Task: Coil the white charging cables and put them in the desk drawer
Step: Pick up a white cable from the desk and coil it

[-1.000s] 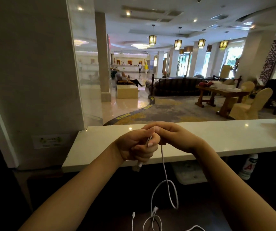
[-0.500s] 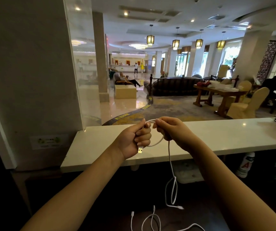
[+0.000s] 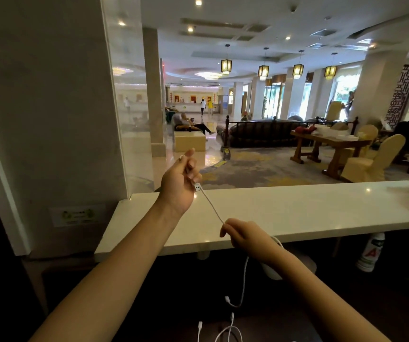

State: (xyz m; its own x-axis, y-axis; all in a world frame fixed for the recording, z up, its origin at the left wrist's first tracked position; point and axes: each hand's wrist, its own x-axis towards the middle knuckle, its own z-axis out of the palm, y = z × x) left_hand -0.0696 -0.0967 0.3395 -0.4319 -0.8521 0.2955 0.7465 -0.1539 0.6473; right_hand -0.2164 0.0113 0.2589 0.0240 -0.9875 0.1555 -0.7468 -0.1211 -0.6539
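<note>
My left hand [image 3: 180,180] is raised above the white counter [image 3: 297,208], closed on a small loop of a white charging cable [image 3: 212,204] with its USB plug sticking out below the fingers. The cable runs taut, down and right, to my right hand [image 3: 244,234], which pinches it over the counter's near edge. Below that hand the cable hangs free, and its small end plug [image 3: 227,299] dangles over the dark desk. More white cables [image 3: 228,330] lie loose on the dark surface at the bottom edge. No drawer is in view.
A wall and glass panel [image 3: 124,95] stand at the left. A white bottle with red print [image 3: 371,253] sits under the counter at the right, and a pale object [image 3: 307,265] lies behind my right forearm. Beyond the counter is a lobby with tables, chairs and people.
My hands have parted: the left rose up and left with the loop, the right dropped down and right, drawing the cable taut between them. The hanging end lifted higher.
</note>
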